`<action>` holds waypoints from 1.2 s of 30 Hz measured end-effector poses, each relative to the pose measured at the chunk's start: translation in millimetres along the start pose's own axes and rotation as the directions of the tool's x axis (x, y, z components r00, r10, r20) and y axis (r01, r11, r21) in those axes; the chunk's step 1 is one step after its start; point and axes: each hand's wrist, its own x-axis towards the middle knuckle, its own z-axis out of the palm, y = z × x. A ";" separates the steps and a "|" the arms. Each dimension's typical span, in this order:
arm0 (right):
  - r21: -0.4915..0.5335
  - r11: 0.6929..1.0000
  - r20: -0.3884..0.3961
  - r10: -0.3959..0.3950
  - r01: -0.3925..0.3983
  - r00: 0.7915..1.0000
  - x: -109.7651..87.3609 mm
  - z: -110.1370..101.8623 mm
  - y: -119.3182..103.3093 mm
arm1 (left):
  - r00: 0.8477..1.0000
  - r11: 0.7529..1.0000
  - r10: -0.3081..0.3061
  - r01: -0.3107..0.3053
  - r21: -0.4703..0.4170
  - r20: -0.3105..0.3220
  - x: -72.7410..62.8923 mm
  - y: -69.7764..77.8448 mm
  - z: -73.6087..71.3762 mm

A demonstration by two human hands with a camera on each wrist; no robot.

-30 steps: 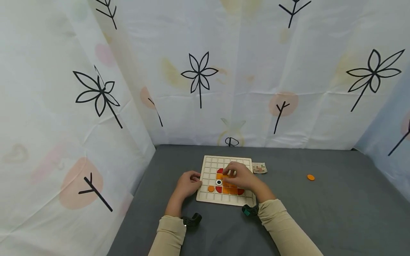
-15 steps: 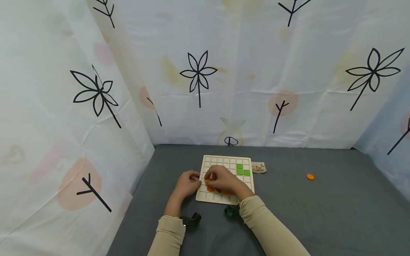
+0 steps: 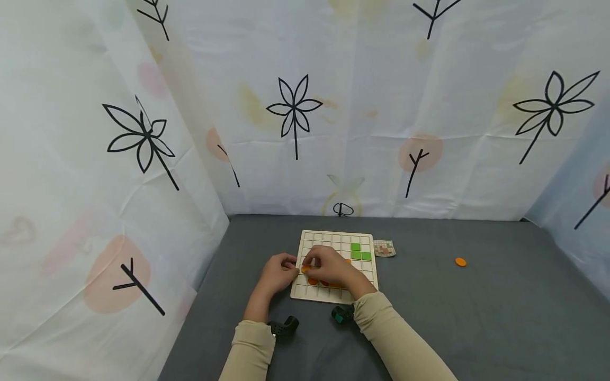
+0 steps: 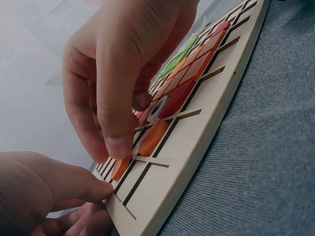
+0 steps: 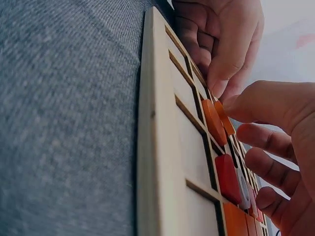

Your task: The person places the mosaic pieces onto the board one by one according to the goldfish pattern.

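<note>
A wooden grid board [image 3: 333,239] lies on the grey table, with coloured pieces in its cells. My right hand [image 3: 332,266] reaches across it, its thumb and fingertips at an orange disc [image 4: 121,168] near the board's left side. Beside that disc, another orange disc [image 4: 153,138] sits in a cell. Farther along are a white-and-black eye piece [image 4: 158,108], a red piece [image 4: 178,98] and orange squares [image 4: 197,66]. My left hand [image 3: 278,273] holds the board's left edge, thumb [image 4: 98,189] on the rim and the other fingers curled below.
Green squares [image 3: 356,255] fill cells toward the board's upper right. A small printed grid card [image 3: 384,248] lies against the board's right edge. Farther right, a loose orange disc [image 3: 460,262] rests on the grey tabletop [image 3: 500,307]. A patterned white cloth [image 3: 362,132] stands behind.
My right hand has moved left across the board with the orange disc, from the coloured pieces to the left side, uncovering the green squares. My left hand stays at the edge.
</note>
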 end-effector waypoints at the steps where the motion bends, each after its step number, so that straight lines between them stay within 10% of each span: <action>1: 0.002 1.000 -0.002 -0.001 0.001 1.000 -0.3 0.2 0.1 | 1.000 1.000 0.001 -0.001 0.003 0.000 -0.1 0.0 -0.2; 26: -0.029 0.998 -0.004 0.060 -0.060 0.998 -0.4 5.7 -4.5 | 1.000 1.000 0.003 -0.003 0.020 0.006 -0.7 -2.1 0.8; 36: -0.057 0.997 -0.091 0.054 -0.059 0.994 -25.4 -33.8 12.7 | 1.000 0.999 -0.022 0.023 0.024 -0.020 -1.5 1.0 2.0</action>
